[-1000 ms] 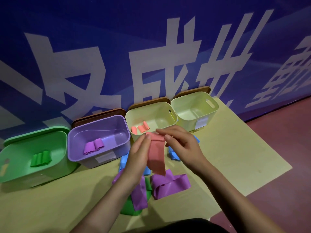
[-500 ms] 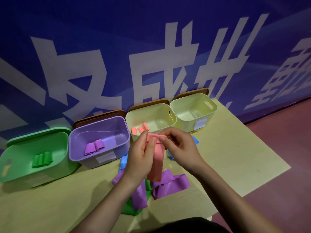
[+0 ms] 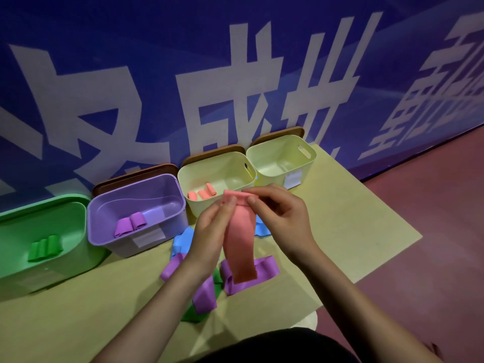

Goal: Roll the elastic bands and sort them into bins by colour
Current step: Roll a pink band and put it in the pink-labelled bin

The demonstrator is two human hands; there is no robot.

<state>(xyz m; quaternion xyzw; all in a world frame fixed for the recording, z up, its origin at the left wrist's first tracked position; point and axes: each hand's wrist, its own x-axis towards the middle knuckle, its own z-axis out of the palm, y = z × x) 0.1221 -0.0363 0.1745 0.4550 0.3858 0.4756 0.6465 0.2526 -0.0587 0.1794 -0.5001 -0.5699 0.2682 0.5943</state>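
A blue wall (image 3: 78,61) printed with large white characters rises behind a pale yellow surface (image 3: 353,231), and reddish floor (image 3: 432,244) shows to the right. Four bins stand in a row against the wall. The green bin (image 3: 15,268) at far left holds green rolls (image 3: 45,248). Next to it the purple bin (image 3: 104,239) holds purple rolls (image 3: 130,226). The third, a pale yellow bin (image 3: 222,169), holds pink rolls (image 3: 202,194), and the fourth bin (image 3: 277,158), also pale yellow, sits just beside it at the right end.

Above the surface, in front of the third bin, both hands hold a pink band (image 3: 239,242). The left hand (image 3: 209,231) pinches the band's upper part between thumb and fingers; the right hand (image 3: 282,218) has its fingers curled on the top edge, where the band is turned over into a short roll. The rest of the band hangs down flat, its lower end over the loose bands below.

On the surface under the hands lie unrolled purple bands (image 3: 262,269), blue bands (image 3: 183,241) and a green band (image 3: 191,314), partly overlapping one another and partly hidden by the forearms.
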